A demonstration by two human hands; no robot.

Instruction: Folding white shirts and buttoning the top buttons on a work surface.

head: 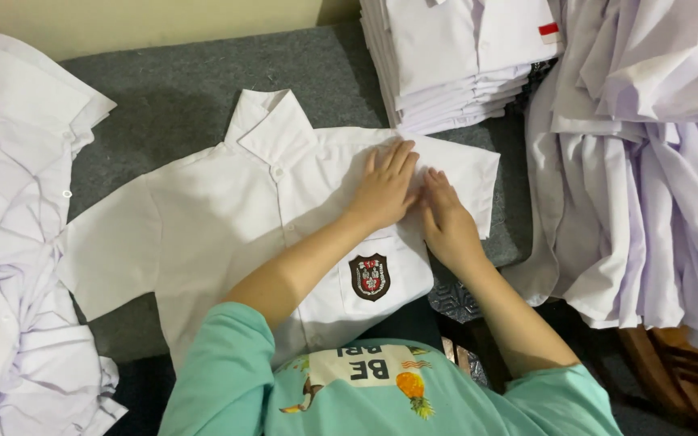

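Observation:
A white short-sleeved shirt (220,226) lies face up on a grey mat (163,105), collar pointing away from me, with a dark crest badge (369,276) on its chest pocket. My left hand (385,187) lies flat, fingers together, on the shirt's right shoulder area. My right hand (446,220) rests beside it, pressing the cloth near the right sleeve (474,173). Both hands touch the shirt; neither visibly grips it.
A stack of folded white shirts (454,60) stands at the back right. A loose heap of white shirts (648,161) hangs on the right, another pile (10,242) lies on the left. A wooden piece (688,371) shows at lower right.

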